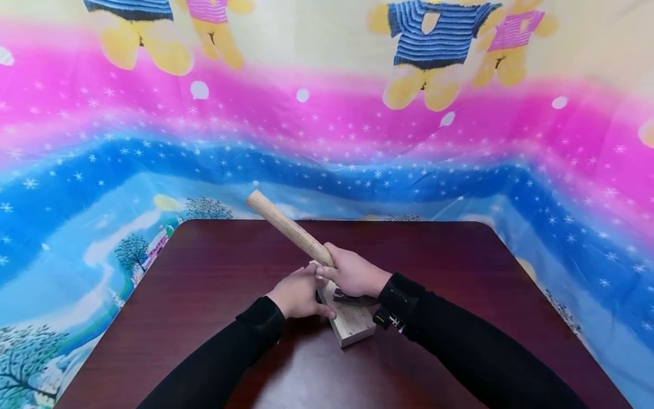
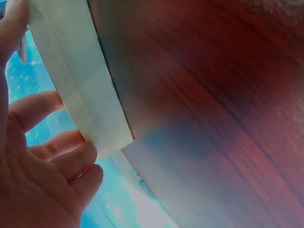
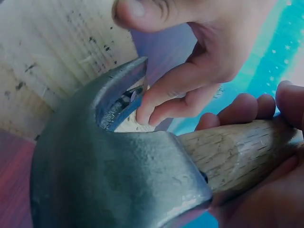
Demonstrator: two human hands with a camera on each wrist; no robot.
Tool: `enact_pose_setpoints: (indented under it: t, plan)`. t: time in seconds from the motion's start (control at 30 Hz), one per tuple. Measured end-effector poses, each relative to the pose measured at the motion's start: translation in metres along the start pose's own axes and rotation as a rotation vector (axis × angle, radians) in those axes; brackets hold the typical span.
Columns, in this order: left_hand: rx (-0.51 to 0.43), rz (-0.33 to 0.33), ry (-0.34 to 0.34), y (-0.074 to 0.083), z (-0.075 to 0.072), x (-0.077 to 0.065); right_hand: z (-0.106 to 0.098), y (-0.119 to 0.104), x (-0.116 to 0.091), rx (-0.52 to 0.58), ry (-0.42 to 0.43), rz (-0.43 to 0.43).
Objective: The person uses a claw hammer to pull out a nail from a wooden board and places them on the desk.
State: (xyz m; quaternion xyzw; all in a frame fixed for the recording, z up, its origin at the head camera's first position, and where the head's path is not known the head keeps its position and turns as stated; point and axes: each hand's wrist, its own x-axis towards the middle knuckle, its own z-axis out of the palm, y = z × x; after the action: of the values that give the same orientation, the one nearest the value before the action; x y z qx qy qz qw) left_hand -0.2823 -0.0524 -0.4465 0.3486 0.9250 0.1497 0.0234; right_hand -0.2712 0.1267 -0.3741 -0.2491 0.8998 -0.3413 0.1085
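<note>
My right hand point(image 1: 357, 272) grips a claw hammer by its pale wooden handle point(image 1: 290, 227), close to the head. The free handle end points up and to the far left. In the right wrist view the dark metal hammer head point(image 3: 90, 175) lies over a wooden board point(image 1: 352, 326), its claw toward my left hand. A small shiny thing shows inside the claw's slot; its kind is unclear. My left hand point(image 1: 298, 292) holds the board's left side, thumb on top. In the left wrist view its bent fingers touch the board's edge point(image 2: 80, 71).
Beneath the board is a dark red-brown table point(image 1: 219, 272) with rounded far corners. A printed cloth point(image 1: 317, 136) with bears and snowflakes hangs behind it and along both sides.
</note>
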Motion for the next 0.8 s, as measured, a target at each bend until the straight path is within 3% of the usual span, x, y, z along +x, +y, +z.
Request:
enact_pose_setpoints:
  t: [0.23, 0.5, 0.8]
  plan:
    - [0.050, -0.030, -0.037, 0.001, 0.000, -0.002, -0.001, 0.004, -0.004, 0.077, 0.081, 0.034]
    - [0.063, -0.053, -0.056, 0.000, 0.000, 0.001, -0.002, 0.017, -0.021, 0.376, 0.202, 0.085]
    - [0.008, -0.070, -0.067, 0.001, 0.003, -0.002, -0.014, 0.012, -0.022, 0.390, 0.193, 0.084]
